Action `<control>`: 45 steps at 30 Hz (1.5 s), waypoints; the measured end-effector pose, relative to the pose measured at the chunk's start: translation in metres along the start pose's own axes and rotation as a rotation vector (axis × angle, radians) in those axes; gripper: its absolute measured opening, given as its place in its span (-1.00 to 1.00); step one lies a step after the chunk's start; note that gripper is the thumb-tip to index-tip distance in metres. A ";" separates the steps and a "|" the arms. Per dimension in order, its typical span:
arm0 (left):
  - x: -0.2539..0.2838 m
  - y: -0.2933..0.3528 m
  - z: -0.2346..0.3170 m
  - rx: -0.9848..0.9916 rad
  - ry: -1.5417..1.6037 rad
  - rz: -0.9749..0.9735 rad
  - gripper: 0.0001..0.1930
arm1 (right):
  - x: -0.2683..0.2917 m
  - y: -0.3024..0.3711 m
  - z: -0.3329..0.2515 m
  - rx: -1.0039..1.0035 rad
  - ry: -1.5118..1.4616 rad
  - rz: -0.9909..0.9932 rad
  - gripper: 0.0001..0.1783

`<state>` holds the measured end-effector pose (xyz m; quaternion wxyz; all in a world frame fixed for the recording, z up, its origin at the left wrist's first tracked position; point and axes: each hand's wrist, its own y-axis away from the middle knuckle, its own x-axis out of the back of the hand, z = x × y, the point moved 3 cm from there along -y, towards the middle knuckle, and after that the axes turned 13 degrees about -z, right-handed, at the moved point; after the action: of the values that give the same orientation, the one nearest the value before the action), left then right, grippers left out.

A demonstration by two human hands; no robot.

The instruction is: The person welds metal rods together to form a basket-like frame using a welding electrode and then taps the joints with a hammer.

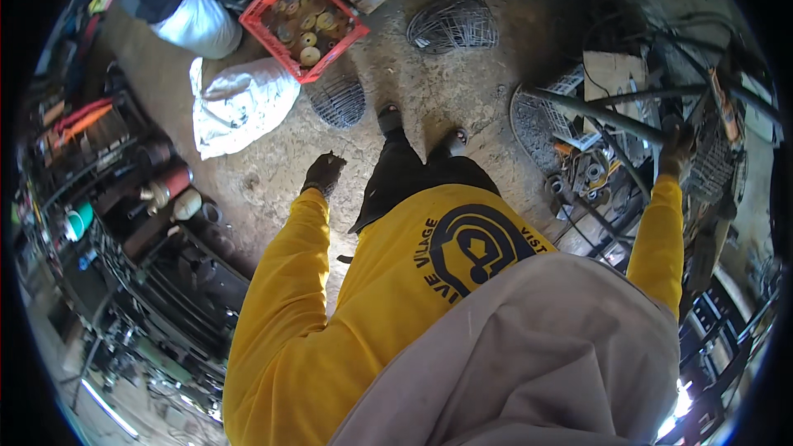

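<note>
My right hand [676,149], in a dark glove, reaches out to the far right. Its fingers are closed at the end of a dark metal bar [599,111], which slants across a pile of metal parts. Over the floor on the left hangs my left hand [325,173], also dark-gloved. Nothing shows in it, and its fingers look loosely apart. Closest to that hand are a white sack [248,103] and a dark wire-mesh piece [339,101] on the floor.
A red crate [256,16] of round metal parts stands ahead, with a full white bag [198,26] beside it. Another wire-mesh piece [453,25] lies farther off. Shelving with tools and a red cylinder [172,184] runs along the left. Metal frames and a cardboard piece [613,70] crowd the right.
</note>
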<state>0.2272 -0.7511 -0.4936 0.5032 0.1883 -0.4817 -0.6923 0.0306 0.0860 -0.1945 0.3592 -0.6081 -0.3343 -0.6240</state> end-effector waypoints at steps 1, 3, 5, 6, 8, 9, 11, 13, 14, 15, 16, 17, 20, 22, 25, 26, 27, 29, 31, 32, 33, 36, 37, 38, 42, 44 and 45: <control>0.000 -0.014 -0.009 -0.040 -0.081 0.026 -0.64 | 0.001 0.003 -0.006 -0.037 0.007 0.026 -0.19; -0.011 -0.040 -0.024 0.035 -0.084 -0.135 -0.63 | 0.004 0.009 -0.015 -0.004 -0.005 0.075 -0.19; -0.024 -0.056 -0.001 0.075 -0.082 -0.219 -0.66 | 0.009 0.009 -0.026 -0.004 -0.030 0.110 -0.21; -0.038 -0.049 0.023 0.087 -0.083 -0.235 -0.71 | 0.012 0.014 -0.028 -0.025 -0.039 0.108 -0.23; -0.059 -0.032 0.070 0.062 -0.195 -0.247 -0.70 | 0.011 0.021 -0.026 -0.025 -0.047 0.125 -0.26; -0.065 -0.029 0.092 0.017 -0.308 -0.248 -0.66 | 0.009 0.022 -0.023 -0.008 -0.042 0.147 -0.28; -0.077 -0.051 0.112 0.072 -0.373 -0.203 -0.61 | 0.013 0.022 -0.037 -0.013 0.006 0.165 -0.34; -0.091 -0.094 0.125 -0.203 -0.910 -0.402 -0.59 | 0.018 0.024 -0.044 0.036 -0.031 0.215 -0.34; -0.097 -0.113 0.138 -0.352 -1.171 -0.512 -0.58 | 0.020 0.024 -0.047 0.060 -0.039 0.237 -0.34; -0.100 -0.127 0.151 -0.440 -1.145 -0.451 -0.60 | 0.025 0.024 -0.047 0.047 0.023 0.222 -0.37; -0.102 -0.146 0.166 -0.251 -0.865 -0.358 -0.64 | 0.019 0.027 -0.042 0.061 0.043 0.261 -0.41; -0.103 -0.173 0.180 -0.168 -0.848 -0.398 -0.64 | 0.011 0.028 -0.034 0.080 0.064 0.296 -0.44; -0.112 -0.279 0.218 -0.172 -0.860 -0.490 -0.64 | -0.007 0.026 -0.010 0.098 0.060 0.333 -0.55; -0.112 -0.344 0.270 -0.135 -1.046 -0.449 -0.61 | -0.015 0.031 -0.004 0.095 0.021 0.350 -0.55; -0.122 -0.437 0.335 -0.188 -0.974 -0.324 -0.59 | -0.024 0.035 -0.005 0.070 0.000 0.354 -0.55; -0.127 -0.465 0.346 -0.089 -1.013 -0.238 -0.57 | -0.028 0.031 -0.003 0.061 -0.005 0.350 -0.55; -0.137 -0.485 0.358 -0.052 -0.906 -0.176 -0.56 | -0.030 0.030 -0.003 0.050 -0.003 0.344 -0.55; -0.139 -0.539 0.352 -0.067 -0.893 -0.115 -0.38 | -0.036 0.027 -0.002 0.044 -0.025 0.337 -0.56; -0.154 -0.569 0.347 0.017 -0.840 -0.024 -0.27 | -0.037 0.029 -0.001 0.020 -0.023 0.318 -0.56; -0.160 -0.583 0.345 0.103 -0.836 -0.023 -0.23 | -0.038 0.031 -0.001 0.008 -0.024 0.314 -0.56; -0.165 -0.594 0.342 0.189 -0.830 -0.020 -0.20 | -0.039 0.033 -0.002 0.000 -0.024 0.307 -0.56; -0.158 -0.632 0.305 0.192 -0.793 -0.111 -0.21 | -0.042 0.024 -0.002 0.016 -0.054 0.303 -0.56; -0.157 -0.636 0.300 0.200 -0.857 -0.092 -0.31 | -0.043 0.020 -0.002 0.017 -0.064 0.298 -0.56; -0.162 -0.638 0.303 0.140 -0.951 -0.100 -0.35 | -0.044 0.029 -0.004 0.002 -0.066 0.299 -0.56; -0.173 -0.624 0.310 -0.064 -1.148 -0.117 -0.47 | -0.033 0.036 -0.009 -0.032 -0.070 0.295 -0.56; -0.169 -0.611 0.316 -0.115 -1.211 -0.123 -0.52 | -0.030 0.041 -0.009 -0.043 -0.087 0.298 -0.56; -0.172 -0.604 0.314 -0.131 -1.248 -0.147 -0.55 | -0.022 0.040 -0.016 -0.042 -0.078 0.297 -0.56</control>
<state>-0.2457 -0.4323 -0.9038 0.0891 -0.2495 -0.6270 -0.7326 0.0565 0.0530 -0.2181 0.4216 -0.6818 -0.2414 -0.5469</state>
